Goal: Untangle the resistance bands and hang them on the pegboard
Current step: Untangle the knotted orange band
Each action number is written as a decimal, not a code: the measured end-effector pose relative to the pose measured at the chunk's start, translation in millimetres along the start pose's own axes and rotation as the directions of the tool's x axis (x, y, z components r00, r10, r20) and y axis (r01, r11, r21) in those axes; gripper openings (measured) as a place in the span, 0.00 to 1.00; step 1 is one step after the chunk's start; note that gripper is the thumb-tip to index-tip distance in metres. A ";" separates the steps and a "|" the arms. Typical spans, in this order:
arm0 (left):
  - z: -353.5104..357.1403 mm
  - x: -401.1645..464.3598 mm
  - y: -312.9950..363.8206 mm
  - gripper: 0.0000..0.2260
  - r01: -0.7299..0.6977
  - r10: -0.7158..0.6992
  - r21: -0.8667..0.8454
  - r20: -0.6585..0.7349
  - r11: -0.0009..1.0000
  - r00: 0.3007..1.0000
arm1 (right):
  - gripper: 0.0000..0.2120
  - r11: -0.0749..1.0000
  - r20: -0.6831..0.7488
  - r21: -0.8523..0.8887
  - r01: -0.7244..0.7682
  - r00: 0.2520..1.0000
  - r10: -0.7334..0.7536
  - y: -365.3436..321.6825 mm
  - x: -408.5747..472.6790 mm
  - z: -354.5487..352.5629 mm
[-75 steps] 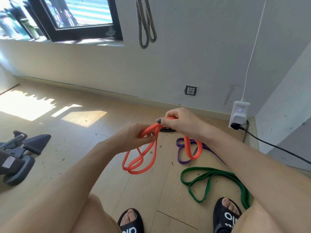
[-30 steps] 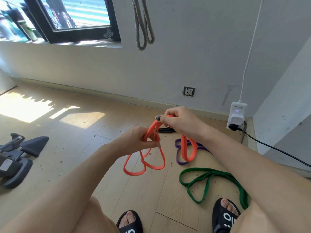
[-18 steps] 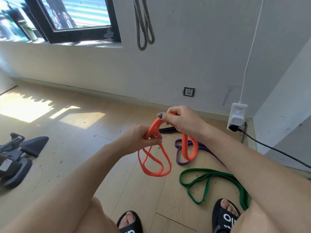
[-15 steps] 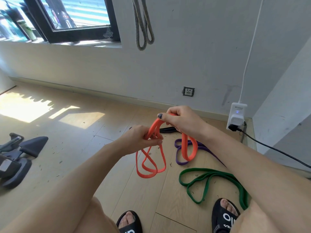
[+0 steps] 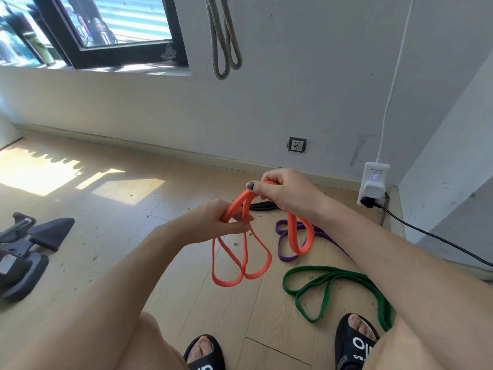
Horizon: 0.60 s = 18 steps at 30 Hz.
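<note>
An orange resistance band (image 5: 241, 265) hangs in loops between my hands above the wooden floor. My left hand (image 5: 213, 222) pinches its strands where two loops drop down. My right hand (image 5: 285, 190) grips the band's upper part, and a third loop dangles below that wrist. On the floor lie a purple band (image 5: 282, 256), a green band (image 5: 333, 279) by my right foot, and a black band (image 5: 262, 206) partly hidden behind my hands. A grey band (image 5: 224, 41) hangs on the wall above.
A window (image 5: 106, 28) is at the upper left. A wall socket (image 5: 297, 144) and a white plug adapter (image 5: 373, 186) with a black cable (image 5: 437, 239) sit at the right. Dark exercise equipment (image 5: 24, 252) stands on the floor at the left. My sandalled feet (image 5: 354, 343) are at the bottom.
The orange loops under my left hand have swung and shifted, first spread wide to the left, now hanging narrower and straight down. Both hands keep their hold and have barely moved.
</note>
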<state>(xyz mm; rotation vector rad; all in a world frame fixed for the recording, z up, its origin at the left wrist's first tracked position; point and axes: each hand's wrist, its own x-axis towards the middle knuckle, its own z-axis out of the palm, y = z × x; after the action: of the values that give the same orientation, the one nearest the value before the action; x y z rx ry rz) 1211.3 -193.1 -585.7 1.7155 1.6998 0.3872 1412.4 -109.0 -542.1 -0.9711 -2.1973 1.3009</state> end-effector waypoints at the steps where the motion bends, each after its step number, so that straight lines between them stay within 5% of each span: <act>1: 0.8 0.0 0.0 0.10 -0.010 0.010 -0.005 0.000 1.000 1.000 | 0.20 1.000 0.003 0.007 0.000 1.000 0.000 -0.3 -0.3 0.2; 5: 6.5 2.4 -0.4 0.05 -0.015 0.015 0.035 -0.022 0.999 1.000 | 0.19 1.000 0.013 0.008 0.006 1.000 -0.006 -2.0 -0.9 3.0; 18: 4.8 1.8 4.4 0.11 -0.023 0.020 -0.028 -0.112 0.999 0.993 | 0.17 0.998 -0.034 0.060 -0.022 0.999 0.024 0.5 0.3 -6.9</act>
<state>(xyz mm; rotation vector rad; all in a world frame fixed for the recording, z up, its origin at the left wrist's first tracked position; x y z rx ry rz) 1218.0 -192.2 -586.8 1.7205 1.7471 0.5249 1416.8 -104.5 -539.3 -0.9922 -2.1151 1.3416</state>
